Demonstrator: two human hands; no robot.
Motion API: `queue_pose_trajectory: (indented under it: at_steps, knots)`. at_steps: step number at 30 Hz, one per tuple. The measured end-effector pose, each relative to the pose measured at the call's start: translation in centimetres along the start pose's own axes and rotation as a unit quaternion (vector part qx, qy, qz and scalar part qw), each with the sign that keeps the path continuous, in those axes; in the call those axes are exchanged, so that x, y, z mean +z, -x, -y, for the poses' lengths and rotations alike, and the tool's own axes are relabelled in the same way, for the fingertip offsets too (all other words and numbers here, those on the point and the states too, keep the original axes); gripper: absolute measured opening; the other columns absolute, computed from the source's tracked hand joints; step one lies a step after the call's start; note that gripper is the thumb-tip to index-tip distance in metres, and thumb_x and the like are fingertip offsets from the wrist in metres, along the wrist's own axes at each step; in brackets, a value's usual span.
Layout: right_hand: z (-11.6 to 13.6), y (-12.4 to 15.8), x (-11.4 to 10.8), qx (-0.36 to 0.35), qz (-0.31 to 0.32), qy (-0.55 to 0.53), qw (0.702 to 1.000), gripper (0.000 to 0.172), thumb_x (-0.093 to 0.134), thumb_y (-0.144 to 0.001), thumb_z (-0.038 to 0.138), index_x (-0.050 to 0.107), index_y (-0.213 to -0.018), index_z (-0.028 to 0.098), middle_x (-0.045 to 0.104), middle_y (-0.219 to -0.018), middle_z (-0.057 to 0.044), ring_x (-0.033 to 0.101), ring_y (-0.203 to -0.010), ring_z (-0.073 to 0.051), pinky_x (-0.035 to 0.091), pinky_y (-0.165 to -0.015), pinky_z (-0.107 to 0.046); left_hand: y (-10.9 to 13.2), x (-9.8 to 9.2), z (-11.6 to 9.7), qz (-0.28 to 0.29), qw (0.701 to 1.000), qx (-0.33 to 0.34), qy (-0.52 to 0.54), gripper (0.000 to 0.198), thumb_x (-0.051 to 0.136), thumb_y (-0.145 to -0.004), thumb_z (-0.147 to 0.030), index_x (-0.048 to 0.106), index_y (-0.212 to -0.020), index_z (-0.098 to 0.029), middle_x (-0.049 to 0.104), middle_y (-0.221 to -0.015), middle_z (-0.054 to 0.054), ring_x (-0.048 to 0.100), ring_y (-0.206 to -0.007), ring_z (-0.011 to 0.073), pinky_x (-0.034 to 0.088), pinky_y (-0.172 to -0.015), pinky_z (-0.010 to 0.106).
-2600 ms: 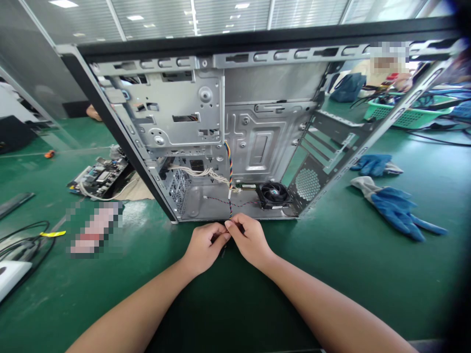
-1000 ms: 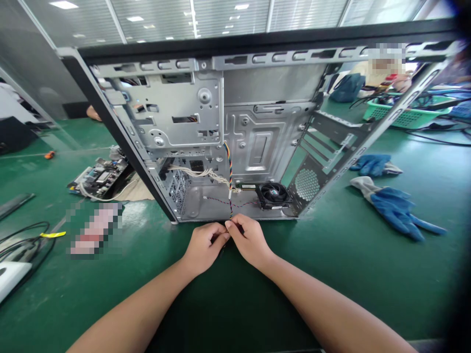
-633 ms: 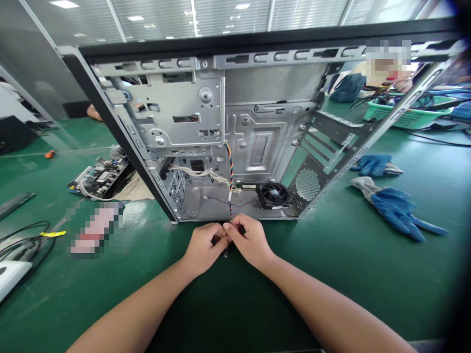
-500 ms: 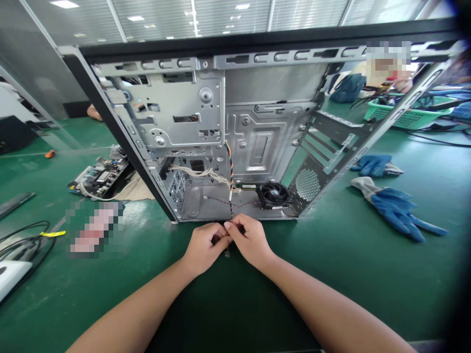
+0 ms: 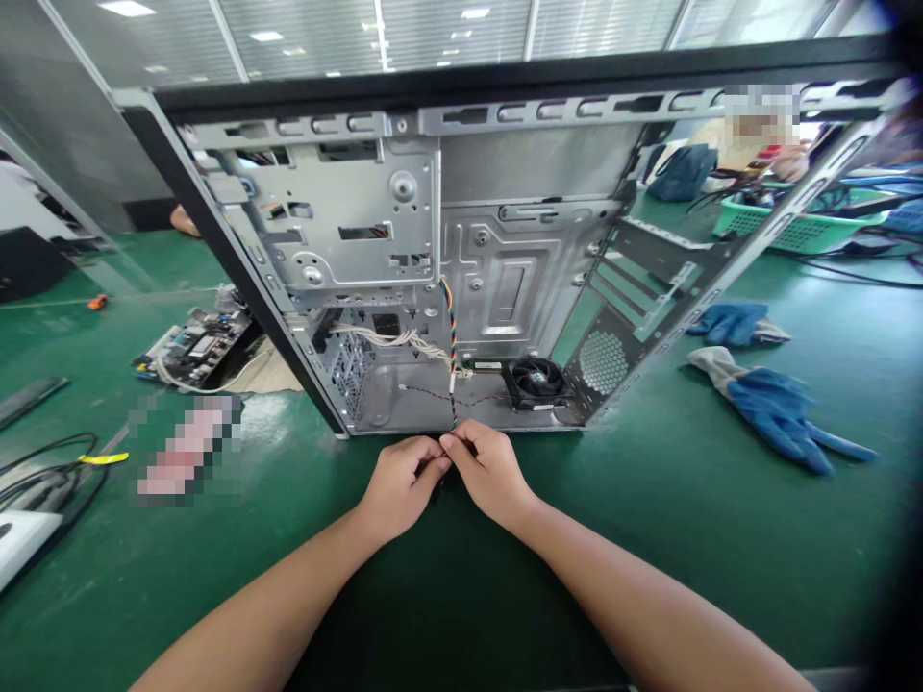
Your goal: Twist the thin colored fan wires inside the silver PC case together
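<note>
A twisted multicoloured cable (image 5: pixel 453 336) comes down from the drive cage of an open computer case (image 5: pixel 382 211) and over its lower edge. Pinched on the cable's lower part are the fingers of my left hand (image 5: pixel 400 485) and my right hand (image 5: pixel 494 473), their tips nearly touching. A dark connector end hangs partly hidden under my fingertips. Inside the case lie a black cooling fan (image 5: pixel 539 379) with a thin cable, a green memory module (image 5: pixel 485 366) and a bundle of white wires (image 5: pixel 404 338).
On the right are blue work gloves (image 5: pixel 775 404) and a green basket (image 5: pixel 800 231) of cables, with a person behind. A circuit board assembly (image 5: pixel 194 341) lies left of the case. Black cables (image 5: pixel 90 471) and a white device (image 5: pixel 29 543) occupy the left edge.
The cable's hanging connector has shifted slightly left and up and shows less beneath my fingers. Both hands stay almost in place, still pinching the cable.
</note>
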State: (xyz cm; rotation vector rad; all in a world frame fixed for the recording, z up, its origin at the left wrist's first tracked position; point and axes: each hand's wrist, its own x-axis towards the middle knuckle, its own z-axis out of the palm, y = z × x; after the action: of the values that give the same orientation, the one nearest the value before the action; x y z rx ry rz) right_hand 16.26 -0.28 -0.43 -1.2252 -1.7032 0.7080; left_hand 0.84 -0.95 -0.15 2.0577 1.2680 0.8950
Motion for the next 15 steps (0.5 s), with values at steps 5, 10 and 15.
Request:
queue_pose_trajectory:
  at_steps: [5, 10, 15]
  knots:
    - [-0.01, 0.02, 0.0, -0.019, 0.005, -0.001, 1.0, 0.027, 0.049, -0.089, 0.024, 0.044, -0.063, 0.02, 0.048, -0.058, 0.003, 0.043, -0.056, -0.011, 0.032, -0.054, -0.024, -0.15, -0.17, 0.08, 0.017, 1.0, -0.001, -0.002, 0.018, 0.052, -0.088, -0.019, 0.056, -0.071, -0.017, 0.058, -0.066, -0.002, 0.053, -0.063, 0.0114, 0.038, -0.062, 0.023]
    - [0.07, -0.02, -0.08, -0.013, 0.004, -0.004, 1.0, 0.027, 0.05, -0.089, 0.025, 0.044, -0.063, 0.02, 0.047, -0.058, 0.003, 0.042, -0.055, -0.011, 0.032, -0.053, -0.024, -0.18, -0.33, -0.06, 0.02, 1.0, -0.003, 0.013, 0.02, 0.051, -0.089, -0.02, 0.057, -0.07, -0.017, 0.058, -0.065, -0.001, 0.053, -0.062, 0.0116, 0.039, -0.062, 0.023]
    - [-0.03, -0.17, -0.14, 0.007, -0.002, -0.002, 1.0, 0.029, 0.053, -0.087, 0.028, 0.045, -0.06, 0.02, 0.046, -0.055, 0.004, 0.041, -0.053, -0.01, 0.032, -0.053, -0.024, 0.02, -0.15, -0.1, -0.004, 1.0, 0.0, 0.005, 0.016, 0.054, -0.087, -0.022, 0.058, -0.073, -0.017, 0.059, -0.065, -0.001, 0.053, -0.06, 0.0114, 0.039, -0.06, 0.023]
